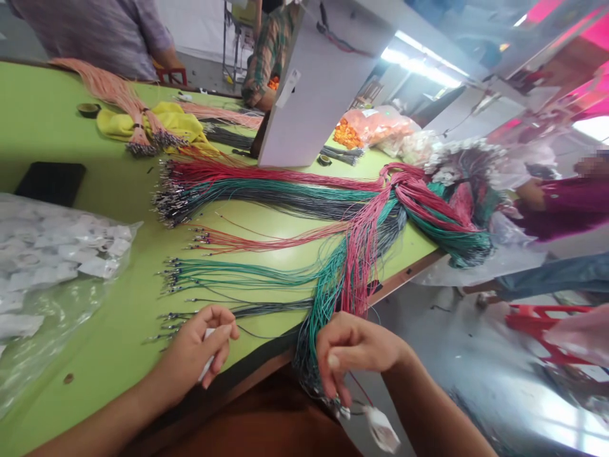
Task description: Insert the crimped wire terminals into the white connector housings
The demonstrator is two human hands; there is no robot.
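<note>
Hanging curled: right hand (354,346).

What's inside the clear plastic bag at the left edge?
Many white pieces show through the clear plastic bag. Any lying beneath the visible ones are covered and cannot be seen.

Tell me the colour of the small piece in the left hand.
The small piece in the left hand is white, showing best in the head view.

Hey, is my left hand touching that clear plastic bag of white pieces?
Apart. The head view shows bare green tabletop between your left hand and the clear plastic bag.
</note>
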